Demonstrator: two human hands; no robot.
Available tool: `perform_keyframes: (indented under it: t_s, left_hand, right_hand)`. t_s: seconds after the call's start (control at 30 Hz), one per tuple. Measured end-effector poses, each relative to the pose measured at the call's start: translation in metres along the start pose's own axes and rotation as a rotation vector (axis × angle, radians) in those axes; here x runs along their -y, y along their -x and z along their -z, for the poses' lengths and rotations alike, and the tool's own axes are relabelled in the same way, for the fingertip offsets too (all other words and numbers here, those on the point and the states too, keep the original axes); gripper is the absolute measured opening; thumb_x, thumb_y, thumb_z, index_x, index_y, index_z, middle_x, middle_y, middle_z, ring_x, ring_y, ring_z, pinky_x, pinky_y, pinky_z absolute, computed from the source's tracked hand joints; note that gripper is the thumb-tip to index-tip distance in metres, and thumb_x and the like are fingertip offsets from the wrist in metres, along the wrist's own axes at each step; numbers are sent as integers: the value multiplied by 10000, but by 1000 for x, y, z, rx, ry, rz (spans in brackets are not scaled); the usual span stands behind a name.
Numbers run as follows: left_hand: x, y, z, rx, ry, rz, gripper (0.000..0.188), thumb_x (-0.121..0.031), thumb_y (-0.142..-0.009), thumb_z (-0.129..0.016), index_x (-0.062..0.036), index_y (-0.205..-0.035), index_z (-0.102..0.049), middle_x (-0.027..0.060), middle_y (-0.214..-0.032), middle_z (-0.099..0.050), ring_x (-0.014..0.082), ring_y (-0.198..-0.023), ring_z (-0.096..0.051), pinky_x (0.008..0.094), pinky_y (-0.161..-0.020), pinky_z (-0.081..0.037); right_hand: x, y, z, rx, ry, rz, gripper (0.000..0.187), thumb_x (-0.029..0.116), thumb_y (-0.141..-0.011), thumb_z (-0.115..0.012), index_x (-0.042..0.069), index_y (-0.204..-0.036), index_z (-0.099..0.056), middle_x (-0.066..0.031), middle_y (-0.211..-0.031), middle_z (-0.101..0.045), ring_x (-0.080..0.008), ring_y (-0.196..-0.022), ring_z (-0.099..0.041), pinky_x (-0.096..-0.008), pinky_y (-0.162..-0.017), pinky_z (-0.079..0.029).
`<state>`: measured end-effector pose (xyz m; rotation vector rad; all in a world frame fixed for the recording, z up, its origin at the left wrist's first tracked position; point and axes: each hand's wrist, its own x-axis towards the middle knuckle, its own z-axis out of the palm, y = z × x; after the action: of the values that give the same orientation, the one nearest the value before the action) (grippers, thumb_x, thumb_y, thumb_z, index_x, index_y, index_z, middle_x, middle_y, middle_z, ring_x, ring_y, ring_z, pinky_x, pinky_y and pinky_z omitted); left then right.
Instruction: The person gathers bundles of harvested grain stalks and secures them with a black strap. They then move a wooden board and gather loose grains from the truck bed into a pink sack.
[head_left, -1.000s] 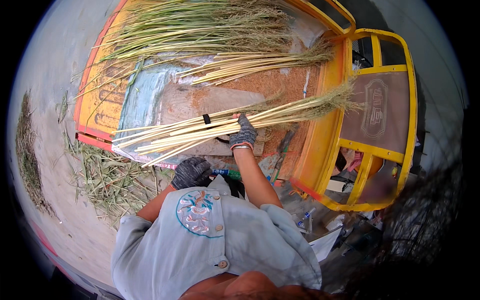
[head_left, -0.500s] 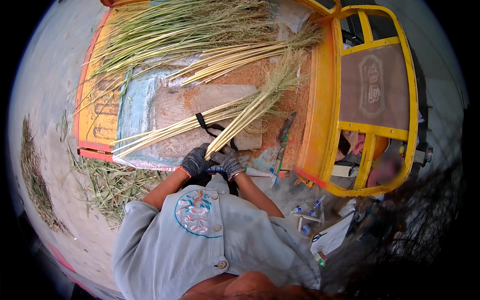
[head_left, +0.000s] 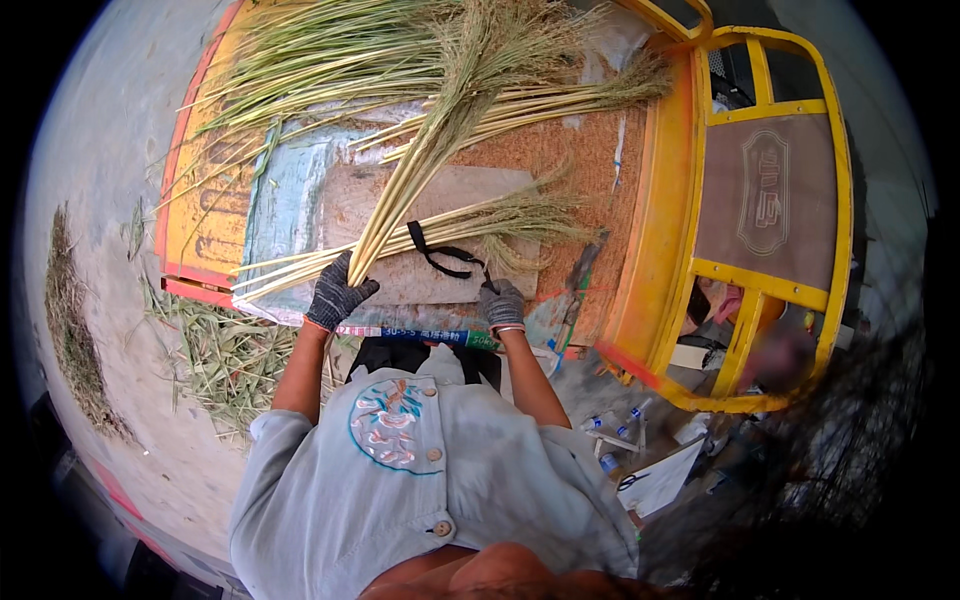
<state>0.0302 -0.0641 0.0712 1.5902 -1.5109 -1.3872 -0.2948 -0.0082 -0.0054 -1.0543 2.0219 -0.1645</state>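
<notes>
My left hand (head_left: 342,292), in a grey knit glove, is closed round the cut ends of a bundle of broomcorn stalks (head_left: 400,190). The bundle slants up and away, its bushy seed heads spread over the far stalks. My right hand (head_left: 500,303), gloved likewise, is closed at the near end of a black strap (head_left: 450,265); its fingertips are partly hidden. The strap curves over a second bundle of broomcorn (head_left: 470,222), which lies on a flat board (head_left: 400,285) in front of me.
More broomcorn (head_left: 540,107) and greener stalks (head_left: 320,60) cover the far side of the yellow cart bed (head_left: 205,215). A yellow frame with a brown panel (head_left: 765,190) rises at the right. Loose leaves (head_left: 220,370) litter the ground at the left; scissors (head_left: 632,481) lie at the lower right.
The held bundle has swung from slanting right to pointing more steeply away, now in my left hand alone. My right hand has moved right and taken the strap's end; the hands are now apart.
</notes>
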Motion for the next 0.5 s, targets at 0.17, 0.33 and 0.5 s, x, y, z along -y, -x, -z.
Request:
perform_keyframes:
  t_s: [0.17, 0.33, 0.5]
  left_hand:
    - [-6, 17, 16, 10, 47, 37, 454, -172, -673, -774, -22, -1051, -571, 58, -776, -631, 122, -695, -617, 283, -669, -501]
    - [-13, 23, 31, -37, 90, -9, 453, -179, -677, -775, -21, -1052, -577, 85, -813, -643, 149, -717, -625, 288, -689, -499]
    - [-23, 16, 37, 46, -211, -77, 490, -275, -681, -748, -45, -1076, -571, 145, -871, -633, 306, -835, -605, 377, -774, -466]
  right_hand:
    - [71, -19, 49, 198, -285, 191, 199, 217, -810, -596, 36, -729, -603, -60, -578, -579, -140, -461, -511, -310, -459, -408]
    - [197, -68, 49, 563, -370, 63, 154, 210, -812, -582, 59, -834, -598, -67, -706, -593, -148, -521, -528, -289, -508, -423]
    - [143, -168, -51, 565, -705, 186, 410, 337, -861, -484, 77, -1178, -463, -112, -1197, -487, -243, -993, -468, -347, -875, -392]
